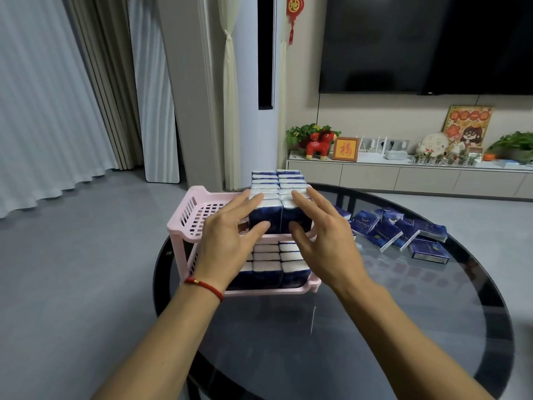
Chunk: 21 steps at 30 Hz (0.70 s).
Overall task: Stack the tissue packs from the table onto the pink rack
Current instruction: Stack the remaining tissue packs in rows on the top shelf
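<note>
Tissue packs [280, 197] on pink rack [189, 212], both hands' fingers extended against them.

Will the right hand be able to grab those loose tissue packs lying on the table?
Probably yes: the loose tissue packs lie uncovered on the glass table, just beside the right hand, with nothing between them.

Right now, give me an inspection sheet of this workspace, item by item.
Surface: round dark glass table.
Job's things: pink rack, two tiers; upright tissue packs on the top tier, more on the lower tier; loose packs on the table at right.
Clutter: nothing seen.
Grippers: left hand and right hand, fingers straight, touching the top-tier packs.
Cables: nothing seen on the table.
Surroundings: TV, low cabinet, curtains.
</note>
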{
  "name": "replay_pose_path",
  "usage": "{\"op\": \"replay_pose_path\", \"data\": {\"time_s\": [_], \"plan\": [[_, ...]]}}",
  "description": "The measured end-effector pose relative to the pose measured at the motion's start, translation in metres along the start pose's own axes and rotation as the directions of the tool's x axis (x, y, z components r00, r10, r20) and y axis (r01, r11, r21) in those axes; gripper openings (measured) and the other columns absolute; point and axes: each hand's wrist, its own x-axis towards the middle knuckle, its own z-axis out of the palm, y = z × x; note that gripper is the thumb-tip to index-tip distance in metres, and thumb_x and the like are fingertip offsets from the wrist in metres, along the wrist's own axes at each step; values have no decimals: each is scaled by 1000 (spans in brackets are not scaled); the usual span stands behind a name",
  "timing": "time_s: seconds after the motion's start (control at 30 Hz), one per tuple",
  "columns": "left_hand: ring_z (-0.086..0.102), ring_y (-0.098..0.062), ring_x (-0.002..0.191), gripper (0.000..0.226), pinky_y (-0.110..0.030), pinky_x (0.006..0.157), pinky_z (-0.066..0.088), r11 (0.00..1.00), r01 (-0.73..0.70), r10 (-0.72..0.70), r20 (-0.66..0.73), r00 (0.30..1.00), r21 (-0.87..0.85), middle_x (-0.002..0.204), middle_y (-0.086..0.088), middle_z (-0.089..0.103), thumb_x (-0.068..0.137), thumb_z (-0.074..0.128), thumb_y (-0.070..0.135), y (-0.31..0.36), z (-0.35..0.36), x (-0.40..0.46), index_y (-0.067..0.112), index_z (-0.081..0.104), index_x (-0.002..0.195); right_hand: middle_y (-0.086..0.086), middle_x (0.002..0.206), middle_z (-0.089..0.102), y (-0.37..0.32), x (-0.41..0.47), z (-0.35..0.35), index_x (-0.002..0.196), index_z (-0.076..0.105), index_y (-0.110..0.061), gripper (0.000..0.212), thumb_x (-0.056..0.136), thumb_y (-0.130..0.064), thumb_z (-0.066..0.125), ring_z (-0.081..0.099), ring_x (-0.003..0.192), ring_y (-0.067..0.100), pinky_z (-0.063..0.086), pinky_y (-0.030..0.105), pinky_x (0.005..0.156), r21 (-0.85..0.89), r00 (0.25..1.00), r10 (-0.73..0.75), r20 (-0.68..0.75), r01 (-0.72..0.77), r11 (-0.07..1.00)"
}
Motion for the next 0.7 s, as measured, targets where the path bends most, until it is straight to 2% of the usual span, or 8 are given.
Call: {"op": "replay_pose_path", "data": {"time_s": [0.07, 0.13, 0.2, 0.33, 0.4, 0.5, 0.6, 0.7], "plan": [[55, -7, 135, 56, -35, 112, 48, 1000, 12, -12, 33, 999, -18, 148, 9, 57, 92, 75, 34, 3, -3, -2, 32, 57, 145, -14, 157, 44, -5, -1, -6, 154, 41, -33, 57, 99, -29, 58, 49, 136, 8, 41, 34, 114, 102, 999, 37, -11, -36, 994], [54, 1, 128, 57, -10, 104, 42, 997, 62, -59, 71, 996, -43, 143, 20, 53, 100, 61, 43, 12, -4, -2, 34, 43, 154, -37, 138, 49, -12, 2, -17, 152, 43, -31, 51, 102, -28, 53, 49, 122, -16, 38, 11, 105, 295, 992, 124, -31, -110, 949], [42, 7, 125, 56, 1, 98, 30, 972, 185, -172, 103, 980, -141, 136, 26, 43, 105, 46, 49, 17, 0, 6, 34, 34, 158, -34, 139, 48, -16, 12, -27, 151, 45, -31, 50, 101, -39, 48, 47, 122, -12, 35, 16, 105, 450, 971, 237, 2, -213, 867], [55, -13, 132, 80, -46, 120, 35, 761, 472, -396, 257, 882, -446, 140, 10, 63, 84, 39, 90, 14, 9, 44, 34, 66, 134, -14, 137, 55, -24, 52, -36, 138, 57, -24, 47, 103, -49, 39, 48, 130, 7, 30, 34, 114, 640, 905, 366, 216, -415, 647], [66, -8, 108, 58, -31, 104, 47, 668, 523, -448, 275, 851, -530, 120, 0, 73, 101, 33, 67, 20, 11, 65, 27, 75, 108, -6, 148, 49, -32, 69, -39, 151, 43, -17, 54, 107, -47, 32, 44, 129, 8, 31, 27, 100, 675, 868, 371, 331, -492, 550], [64, 5, 52, 41, -12, 54, 50, 608, 582, -430, 393, 813, -540, 74, 10, 73, 111, 26, 42, 25, 15, 83, 25, 56, 88, -10, 134, 51, -33, 83, -39, 157, 33, -16, 60, 108, -51, 28, 50, 124, 13, 41, 24, 78, 674, 806, 375, 459, -590, 445], [71, -9, 56, 40, -29, 66, 50, 602, 616, -438, 435, 787, -508, 61, 3, 73, 111, 28, 41, 16, 23, 87, 23, 58, 91, -1, 119, 65, -26, 89, -29, 148, 45, -12, 66, 105, -59, 26, 67, 100, 16, 50, 31, 78, 625, 752, 387, 534, -659, 418], [74, -9, 62, 49, -30, 70, 48, 540, 659, -441, 490, 752, -524, 69, 5, 77, 108, 26, 48, 0, 26, 90, 22, 63, 92, -2, 80, 72, -21, 91, -26, 107, 61, -19, 54, 105, -61, 26, 72, 73, 13, 55, 29, 61, 554, 728, 441, 525, -686, 473]]}}
